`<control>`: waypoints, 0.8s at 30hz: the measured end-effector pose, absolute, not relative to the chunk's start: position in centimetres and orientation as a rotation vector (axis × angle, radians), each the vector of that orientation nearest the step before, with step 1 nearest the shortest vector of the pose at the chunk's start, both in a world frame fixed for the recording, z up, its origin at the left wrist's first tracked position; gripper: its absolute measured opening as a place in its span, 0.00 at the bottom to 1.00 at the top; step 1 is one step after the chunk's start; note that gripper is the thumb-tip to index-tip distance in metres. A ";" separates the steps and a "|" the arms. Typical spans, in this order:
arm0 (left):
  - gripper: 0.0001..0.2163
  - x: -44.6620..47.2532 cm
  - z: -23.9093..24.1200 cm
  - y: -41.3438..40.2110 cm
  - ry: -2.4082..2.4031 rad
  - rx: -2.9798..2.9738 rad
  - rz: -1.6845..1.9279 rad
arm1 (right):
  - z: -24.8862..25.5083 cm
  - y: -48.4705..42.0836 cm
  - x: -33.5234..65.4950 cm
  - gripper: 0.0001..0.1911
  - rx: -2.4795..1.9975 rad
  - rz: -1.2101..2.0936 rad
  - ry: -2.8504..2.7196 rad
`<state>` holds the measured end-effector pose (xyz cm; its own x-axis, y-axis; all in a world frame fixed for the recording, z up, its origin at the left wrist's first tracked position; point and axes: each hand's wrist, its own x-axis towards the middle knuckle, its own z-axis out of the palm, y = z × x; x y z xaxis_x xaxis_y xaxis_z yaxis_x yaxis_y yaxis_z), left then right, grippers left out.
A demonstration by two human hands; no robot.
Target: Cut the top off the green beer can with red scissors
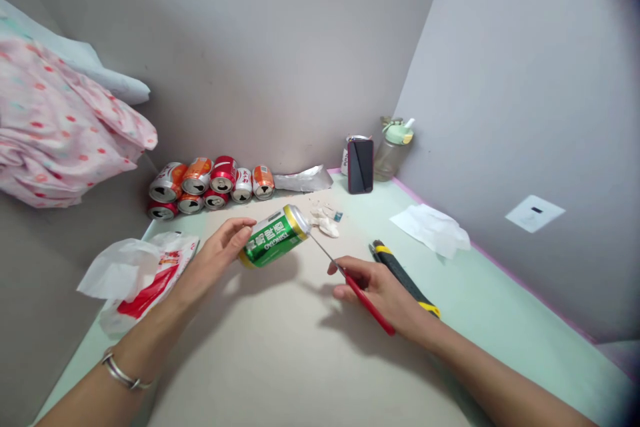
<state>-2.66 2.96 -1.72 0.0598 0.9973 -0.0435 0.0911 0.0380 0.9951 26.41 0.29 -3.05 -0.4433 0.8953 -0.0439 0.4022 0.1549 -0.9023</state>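
A green, white and gold drink can is tilted on its side above the table, its silver end towards the right. My left hand grips it by the other end, fingers closed round it. In my right hand is a pair of red-handled scissors, seen nearly edge-on. Their thin metal blade points up and left, the tip at the can's silver rim; whether it touches or goes in I cannot tell. Just right of that hand lies a black and yellow utility knife.
Several empty cans are stacked by the back wall, beside a silver metal sheet. A phone leans near a bottle. White scraps, a paper and a plastic bag lie about. Spotted cloth hangs left.
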 end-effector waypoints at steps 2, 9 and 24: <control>0.25 -2.4 -2.1 3.0 1.181 1.186 1.095 | -3.0 0.4 26.4 0.21 -1.237 1.294 -1.857; 0.23 -1.8 -3.1 3.3 1.000 0.942 1.027 | -3.1 0.3 26.4 0.21 -1.194 1.387 -1.814; 0.16 -1.2 -2.5 2.9 1.032 0.816 1.035 | -2.9 -0.4 26.5 0.21 -1.040 1.544 -1.840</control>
<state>-1.15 2.87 -2.50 0.1594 0.9464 -0.2809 -0.2834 0.3165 0.9053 26.53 -0.44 -2.89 -0.5712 0.8163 -0.0854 0.2261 0.0565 -0.9725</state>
